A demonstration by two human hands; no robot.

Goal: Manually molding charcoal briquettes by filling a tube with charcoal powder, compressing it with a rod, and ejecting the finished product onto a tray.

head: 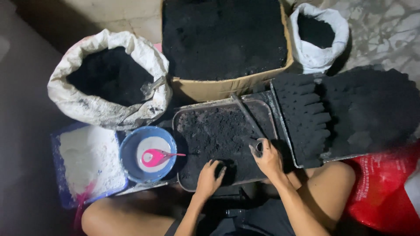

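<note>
Marbled floor (pixel 385 30), dim. One cardboard box (pixel 227 85) of black powder, far centre. Two white sacks: large (pixel 109 109) far left, small (pixel 317 57) far right. One metal tray (pixel 223 135) of black powder, near centre. Left hand (pixel 209 177) cupped, pressing powder. Right hand (pixel 267 159) closed around one small tube mould (pixel 259 146).

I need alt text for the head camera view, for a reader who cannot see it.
Seen from above, a seated person's left hand presses into black powder in a metal tray, while the right hand holds a small dark tube. Around it lie sacks of black powder, a cardboard box and a blue bowl with a pink spoon.
</note>
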